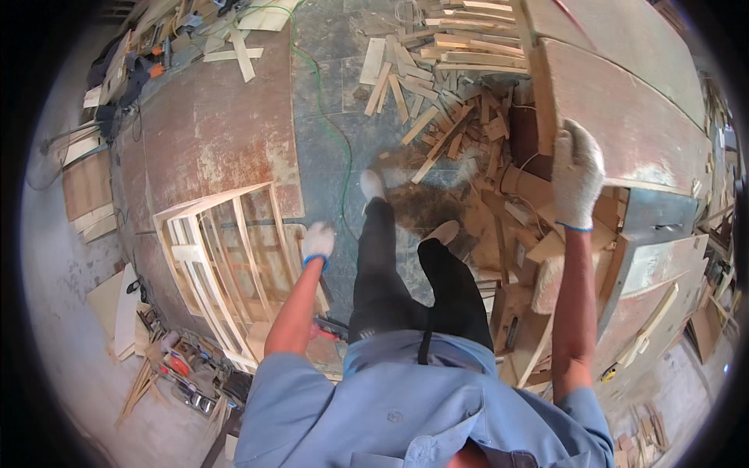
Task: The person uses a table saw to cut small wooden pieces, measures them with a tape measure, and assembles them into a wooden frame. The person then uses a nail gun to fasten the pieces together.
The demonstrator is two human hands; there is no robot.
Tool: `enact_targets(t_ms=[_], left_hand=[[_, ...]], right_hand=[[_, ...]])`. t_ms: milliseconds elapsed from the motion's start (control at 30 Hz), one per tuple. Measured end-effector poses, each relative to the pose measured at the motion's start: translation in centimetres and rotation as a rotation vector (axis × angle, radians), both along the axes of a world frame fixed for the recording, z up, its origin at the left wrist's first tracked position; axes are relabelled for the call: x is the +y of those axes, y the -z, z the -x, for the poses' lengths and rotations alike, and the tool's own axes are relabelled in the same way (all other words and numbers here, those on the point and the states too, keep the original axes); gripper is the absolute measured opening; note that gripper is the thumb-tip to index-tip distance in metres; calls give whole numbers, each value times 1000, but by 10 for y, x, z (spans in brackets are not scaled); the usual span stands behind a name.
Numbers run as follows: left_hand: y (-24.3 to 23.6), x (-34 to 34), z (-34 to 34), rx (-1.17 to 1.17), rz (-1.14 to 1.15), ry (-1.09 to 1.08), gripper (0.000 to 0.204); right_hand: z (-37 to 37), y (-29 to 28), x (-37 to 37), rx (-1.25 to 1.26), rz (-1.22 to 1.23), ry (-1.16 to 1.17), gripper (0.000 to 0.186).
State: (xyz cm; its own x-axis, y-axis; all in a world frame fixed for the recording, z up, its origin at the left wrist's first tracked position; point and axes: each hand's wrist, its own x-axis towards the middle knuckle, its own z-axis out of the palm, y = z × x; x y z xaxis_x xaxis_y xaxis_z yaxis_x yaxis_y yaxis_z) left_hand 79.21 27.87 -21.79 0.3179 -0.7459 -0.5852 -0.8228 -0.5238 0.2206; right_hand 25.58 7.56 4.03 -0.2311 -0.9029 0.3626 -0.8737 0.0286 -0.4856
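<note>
Workshop floor, seen from above: gloved hands, one on a board, one free.

Right hand: white glove, raised at right, fingers curled over the near edge of a large reddish board that runs far and right; the board stands right of the scrap pile. Left hand: white glove, hanging low at left, loosely closed, nothing visibly in it, just right of a pale wooden frame with slats lying on a reddish panel. Scrap offcuts: heaped on the floor between frame and board, far from the left hand and close under the right. Green cable: trails across the floor, far centre. Legs in dark trousers stand between the hands.
</note>
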Motion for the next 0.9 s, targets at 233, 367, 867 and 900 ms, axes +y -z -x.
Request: enact_targets(t_ms=[233, 367, 867, 900], left_hand=[[171, -233, 100, 113, -43, 34, 40], [289, -327, 107, 104, -28, 24, 40], [502, -426, 116, -174, -68, 192, 45], [501, -428, 117, -127, -76, 181, 44]], right_hand=[[14, 42, 9, -127, -77, 237, 23], [18, 39, 32, -36, 25, 483, 36], [86, 9, 86, 433, -201, 749, 35], [86, 6, 93, 446, -203, 754, 35]])
